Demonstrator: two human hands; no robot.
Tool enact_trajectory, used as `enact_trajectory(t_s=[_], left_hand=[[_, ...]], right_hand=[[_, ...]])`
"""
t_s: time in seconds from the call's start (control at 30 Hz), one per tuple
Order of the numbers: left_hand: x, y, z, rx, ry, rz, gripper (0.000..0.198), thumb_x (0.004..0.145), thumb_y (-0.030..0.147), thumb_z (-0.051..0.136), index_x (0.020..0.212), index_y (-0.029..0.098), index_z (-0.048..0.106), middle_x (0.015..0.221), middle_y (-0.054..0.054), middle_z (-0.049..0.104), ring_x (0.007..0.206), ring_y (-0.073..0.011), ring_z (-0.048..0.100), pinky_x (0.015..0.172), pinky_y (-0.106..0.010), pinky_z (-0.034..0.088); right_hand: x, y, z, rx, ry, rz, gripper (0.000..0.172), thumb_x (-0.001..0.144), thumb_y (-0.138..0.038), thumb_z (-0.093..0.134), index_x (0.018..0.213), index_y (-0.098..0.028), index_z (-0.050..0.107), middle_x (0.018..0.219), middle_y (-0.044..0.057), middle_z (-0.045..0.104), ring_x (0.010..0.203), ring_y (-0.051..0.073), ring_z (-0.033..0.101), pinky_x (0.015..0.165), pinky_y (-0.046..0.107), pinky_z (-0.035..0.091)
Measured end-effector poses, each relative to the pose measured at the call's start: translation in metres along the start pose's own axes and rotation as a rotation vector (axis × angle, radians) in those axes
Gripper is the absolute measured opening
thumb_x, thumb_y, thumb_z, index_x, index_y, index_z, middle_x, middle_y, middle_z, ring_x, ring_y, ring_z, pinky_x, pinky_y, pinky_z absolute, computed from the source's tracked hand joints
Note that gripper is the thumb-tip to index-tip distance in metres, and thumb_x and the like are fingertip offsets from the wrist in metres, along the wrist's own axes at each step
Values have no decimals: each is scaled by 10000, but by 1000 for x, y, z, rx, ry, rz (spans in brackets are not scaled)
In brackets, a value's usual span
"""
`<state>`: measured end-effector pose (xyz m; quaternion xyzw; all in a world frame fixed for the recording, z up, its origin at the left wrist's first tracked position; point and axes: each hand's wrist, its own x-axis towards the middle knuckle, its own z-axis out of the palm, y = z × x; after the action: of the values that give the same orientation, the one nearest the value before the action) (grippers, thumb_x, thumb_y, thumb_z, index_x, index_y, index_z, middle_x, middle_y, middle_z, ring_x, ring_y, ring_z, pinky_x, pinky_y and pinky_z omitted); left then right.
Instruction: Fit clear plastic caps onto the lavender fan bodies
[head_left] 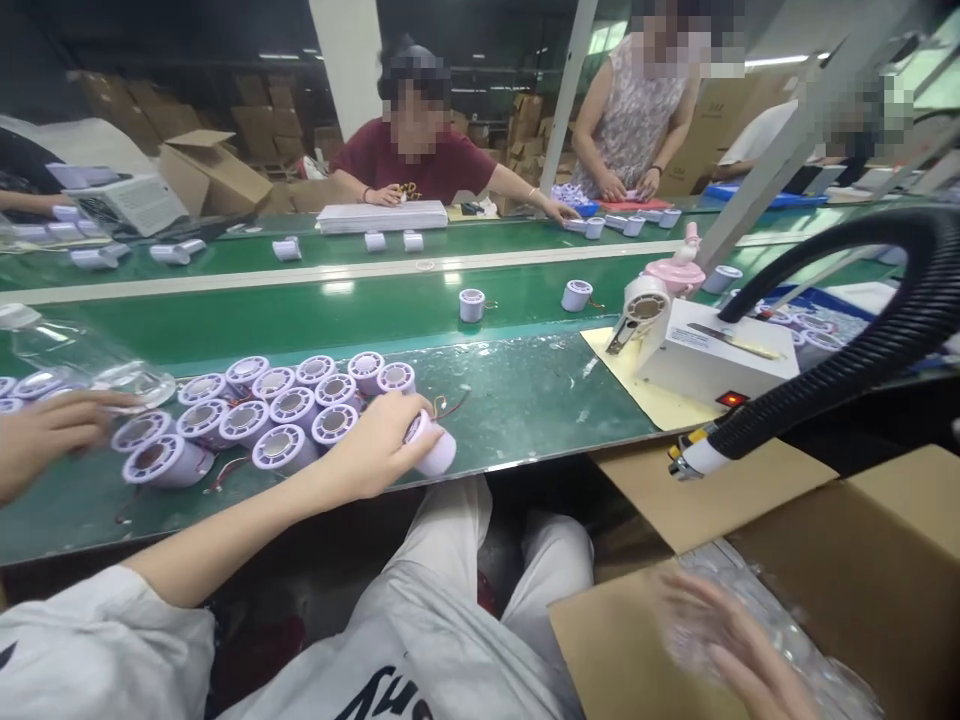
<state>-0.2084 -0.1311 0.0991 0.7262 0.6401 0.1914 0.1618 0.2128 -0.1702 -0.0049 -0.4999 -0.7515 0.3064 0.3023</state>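
Note:
My left hand point(394, 440) reaches over the bench's front edge, its fingers wrapped round a small lilac cylindrical housing point(439, 452) that lies tilted on its side. Thin coloured wires show just behind that housing. To its left stand several more lilac housings point(291, 404) in rough rows, with slotted ring tops and round metallic centres. My right hand point(739, 640), smeared by motion, is above the open cardboard box point(847, 570) at the lower right. Between its fingers is a blurred clear plastic piece point(686, 635). More clear plastic pieces point(810, 625) lie in the box.
At the left edge is another person's hand point(56, 440) near a clear plastic container point(131, 385). A white machine point(720, 360) with a lit red switch and a black corrugated hose point(840, 350) stands right. Co-workers sit across the green conveyor point(360, 315).

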Motion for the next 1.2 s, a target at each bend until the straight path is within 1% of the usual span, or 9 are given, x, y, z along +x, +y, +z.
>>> enact_trajectory(t_s=[0.13,0.3,0.37,0.47,0.6,0.7,0.83,1.03,1.2], left_hand=[[13,25,47,-876,-457,10,419,890,524,392,816,143,549,785,-21,549,632,-112,482,571,-230,402],[22,56,102,-973,-945,-66,368,864,471,492,1022,160,609,751,4,547,506,-82,450,435,-194,318],[21,64,109,-845,-924,36,324,877,424,497,1019,170,640,790,-4,565,574,-97,492,496,-208,377],[20,71,112,-654,-719,264,230,882,320,525,969,182,686,972,-40,594,848,-150,577,769,-265,452],[15,73,115,-579,-538,310,217,904,330,523,938,189,685,968,-44,593,885,-161,582,823,-292,446],[10,70,123,-653,-435,250,244,877,374,584,1031,197,653,975,-42,606,874,-162,578,784,-285,459],[5,65,134,-715,-345,249,489,704,461,765,1113,216,656,993,-54,580,910,-190,579,809,-318,490],[3,57,139,-703,-428,400,729,560,424,864,1229,258,627,1391,-135,486,1297,-316,460,1087,-479,373],[-1,63,132,-990,-639,217,680,673,325,813,1297,234,558,1278,-125,602,1107,-251,613,953,-404,509]], right_hand=[[15,-60,31,-244,-114,-253,500,920,-291,516,1410,-325,421,1349,93,525,1180,272,581,894,387,566],[38,-92,43,-585,-12,-382,553,815,-128,571,1350,-261,525,1377,172,460,1057,333,566,785,469,563],[44,-90,41,-687,-72,-329,552,776,-74,571,1305,-230,569,1390,187,461,999,338,566,723,462,562],[45,-83,34,-656,-202,-212,441,745,-28,573,1144,-197,656,1411,176,452,1038,342,548,739,452,553],[41,-79,28,-219,-362,-46,209,752,-61,653,889,-219,665,1354,87,474,1115,265,545,855,387,523],[39,-82,29,102,-316,116,68,820,-265,692,816,-220,641,1249,51,505,1062,212,567,871,351,499],[39,-86,35,250,-192,239,303,936,-364,508,708,-194,613,1110,57,507,967,189,567,715,299,489],[43,-77,36,449,-81,284,383,841,-416,612,558,-174,526,931,47,499,896,193,556,762,331,488],[42,-71,31,775,-109,422,367,794,-501,681,650,-167,637,1049,70,571,860,191,618,697,329,560]])
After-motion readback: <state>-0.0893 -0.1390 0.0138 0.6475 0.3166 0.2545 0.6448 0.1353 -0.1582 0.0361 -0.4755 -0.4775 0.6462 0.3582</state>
